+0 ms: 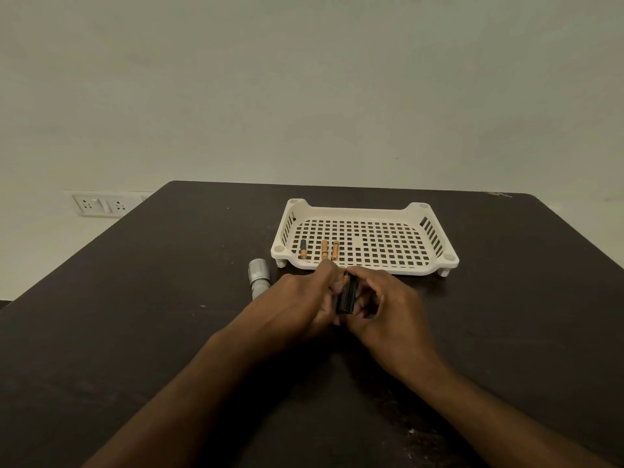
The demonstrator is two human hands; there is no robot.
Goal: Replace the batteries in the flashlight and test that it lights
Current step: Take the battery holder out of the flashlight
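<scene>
Head view: both hands together over the tabletop [135, 332], left hand [297, 305] and right hand [388, 305] clamped on black battery holder [347, 295]. Flashlight [259, 278] just left; batteries [324, 249] in tray [368, 269] just beyond. Probably light, stiff, slippery plastic; best gripped along the sides.

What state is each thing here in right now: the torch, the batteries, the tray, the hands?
Flashlight: lying on the table, partly hidden behind the left hand, not visibly lit.
Black battery holder: out of the flashlight, held between both hands.
Three batteries: lying loose in the tray's left part.
White tray: standing on its feet.
Left hand: gripping the holder.
Right hand: gripping the holder.
</scene>
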